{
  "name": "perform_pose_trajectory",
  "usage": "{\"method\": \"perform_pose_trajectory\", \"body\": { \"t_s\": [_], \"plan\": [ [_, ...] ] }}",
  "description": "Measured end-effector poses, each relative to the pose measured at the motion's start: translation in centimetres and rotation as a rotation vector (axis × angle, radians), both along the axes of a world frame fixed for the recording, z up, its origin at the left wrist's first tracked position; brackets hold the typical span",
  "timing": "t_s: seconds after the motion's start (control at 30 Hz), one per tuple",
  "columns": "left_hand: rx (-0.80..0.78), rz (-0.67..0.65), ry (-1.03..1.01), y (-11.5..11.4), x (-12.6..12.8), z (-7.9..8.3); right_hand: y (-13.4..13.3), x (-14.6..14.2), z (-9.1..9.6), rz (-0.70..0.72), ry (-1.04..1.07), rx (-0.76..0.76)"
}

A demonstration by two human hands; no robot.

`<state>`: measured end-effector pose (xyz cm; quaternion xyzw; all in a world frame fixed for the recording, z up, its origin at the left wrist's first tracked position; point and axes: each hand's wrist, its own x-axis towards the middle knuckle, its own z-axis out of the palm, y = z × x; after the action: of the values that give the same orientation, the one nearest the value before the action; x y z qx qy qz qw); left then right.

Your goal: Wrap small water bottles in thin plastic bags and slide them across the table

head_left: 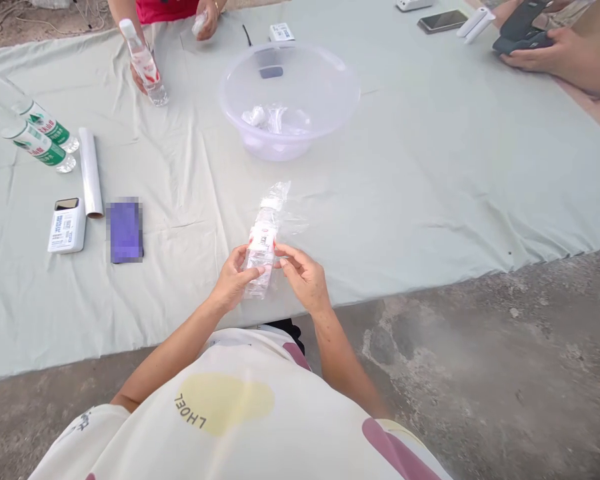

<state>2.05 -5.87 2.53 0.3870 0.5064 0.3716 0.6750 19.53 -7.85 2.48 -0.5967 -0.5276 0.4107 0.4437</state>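
A small clear water bottle (263, 239) with a white cap and a white-and-red label lies on the cloth near the table's front edge. Thin clear plastic film (293, 221) surrounds it, sticking out past the cap and to the right. My left hand (233, 279) is closed on the bottle's lower left side, thumb across the front. At the lower right side, my right hand (304, 277) has thumb and fingers bent together at the film's edge. The film between those fingertips is hard to see.
A translucent basin (290, 143) holding crumpled plastic stands ahead. To the left are green-labelled bottles (43, 143), a film roll (91, 173), a white device (67, 227) and a purple item (125, 230). Across the table, a person's hand holds a bottle (147, 70); another person's hands hold a dark object (523, 30).
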Motion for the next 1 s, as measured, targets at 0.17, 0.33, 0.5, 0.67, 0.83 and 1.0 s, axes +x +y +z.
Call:
{"method": "perform_pose_trajectory", "body": {
  "t_s": [0.17,0.33,0.5,0.67,0.83,1.0],
  "plan": [
    [-0.145,-0.037,-0.187,-1.2,-4.4,1.0,2.6,1.4,3.1,-0.347,-0.145,0.191],
    [-0.189,-0.036,-0.290,-3.4,-6.9,1.1,5.4,1.6,3.1,0.020,0.083,-0.015],
    [-0.187,0.011,-0.300,-4.7,-8.6,0.6,6.7,0.1,1.6,0.223,0.315,-0.170],
    [-0.141,0.032,-0.172,-4.5,-9.8,0.8,7.1,-0.4,2.7,0.065,0.329,-0.098],
    [-0.043,0.098,-0.148,-3.4,-9.6,0.8,6.3,-1.7,4.2,0.142,0.491,-0.163],
    [-0.099,0.292,-0.298,-2.7,-8.5,0.8,4.3,-5.6,3.0,-0.003,0.458,0.111]
  ]
}}
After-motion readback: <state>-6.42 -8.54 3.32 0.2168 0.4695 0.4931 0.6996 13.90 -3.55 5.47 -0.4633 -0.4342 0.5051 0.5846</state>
